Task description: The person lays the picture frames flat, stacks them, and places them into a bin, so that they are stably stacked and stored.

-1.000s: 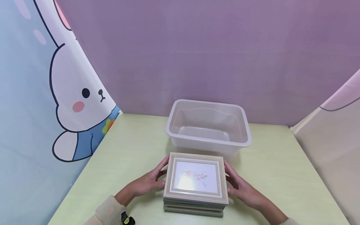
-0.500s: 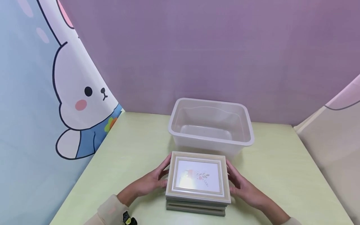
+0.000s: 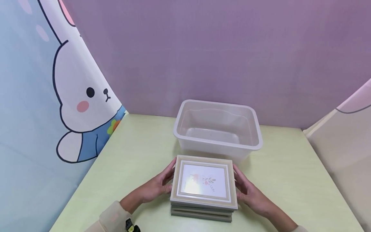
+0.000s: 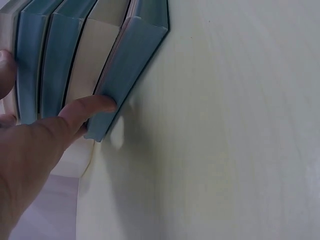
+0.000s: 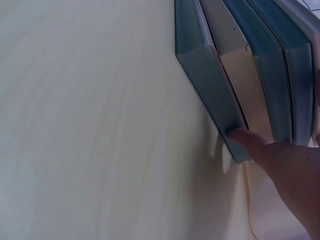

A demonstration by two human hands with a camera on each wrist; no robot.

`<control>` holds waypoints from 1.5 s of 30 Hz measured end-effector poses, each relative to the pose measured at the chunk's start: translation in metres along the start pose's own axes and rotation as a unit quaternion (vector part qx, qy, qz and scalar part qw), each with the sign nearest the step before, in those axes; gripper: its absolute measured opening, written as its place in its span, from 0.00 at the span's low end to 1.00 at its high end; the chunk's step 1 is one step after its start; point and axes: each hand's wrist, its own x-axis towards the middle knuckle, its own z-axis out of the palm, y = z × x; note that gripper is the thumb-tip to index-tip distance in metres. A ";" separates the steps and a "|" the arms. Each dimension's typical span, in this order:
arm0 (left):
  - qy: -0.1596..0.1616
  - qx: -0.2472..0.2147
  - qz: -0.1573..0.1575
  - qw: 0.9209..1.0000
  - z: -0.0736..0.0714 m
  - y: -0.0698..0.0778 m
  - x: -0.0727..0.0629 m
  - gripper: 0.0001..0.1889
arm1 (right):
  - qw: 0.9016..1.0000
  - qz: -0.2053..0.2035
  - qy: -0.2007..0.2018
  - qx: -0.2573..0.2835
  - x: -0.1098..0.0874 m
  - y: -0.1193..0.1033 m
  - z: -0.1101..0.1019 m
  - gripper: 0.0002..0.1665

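Observation:
A stack of several picture frames (image 3: 204, 203) lies flat on the table, right in front of me. The top one is beige with a white inner border and a pale flower print. My left hand (image 3: 153, 190) touches its left side, and my right hand (image 3: 253, 197) touches the right side. Fingers reach toward the back corners, thumbs nearer the front. In the left wrist view, the left hand (image 4: 42, 145) has a digit against the bluish edge of the lowest frame (image 4: 131, 57). The right wrist view shows the right hand (image 5: 287, 162) likewise, with a digit on that lowest frame (image 5: 207, 80).
An off-white plastic bin (image 3: 214, 143) stands just behind the stack, with its bare floor visible. The pale yellow-green table (image 3: 139, 138) extends to both sides. A purple cloth wall (image 3: 220, 51) closes the back, and a rabbit-print curtain (image 3: 75, 80) hangs at the left.
The view has shifted slightly. Both hands stay at the sides of the stack, and neither the picture frames nor the bin has visibly moved on the table.

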 end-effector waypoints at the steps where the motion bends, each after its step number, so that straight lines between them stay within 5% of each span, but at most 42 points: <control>1: 0.000 -0.001 -0.002 1.000 0.000 0.001 0.000 0.49 | 1.000 0.001 0.002 0.000 0.000 -0.001 0.001 0.56; 11: -0.004 -0.045 -0.024 0.999 -0.001 0.005 0.001 0.49 | 0.999 -0.007 -0.008 0.035 0.002 -0.001 0.002 0.57; 24: -0.019 -0.088 0.010 0.996 0.004 0.007 0.002 0.49 | 0.991 -0.024 -0.039 0.125 -0.006 -0.002 0.001 0.56; 31: -0.014 -0.106 -0.003 0.994 0.008 0.031 0.000 0.50 | 0.989 -0.024 -0.039 0.138 -0.009 -0.019 0.000 0.55; 45: -0.003 -0.130 -0.002 0.991 0.016 0.099 -0.009 0.52 | 0.992 -0.033 -0.041 0.111 -0.017 -0.100 0.001 0.54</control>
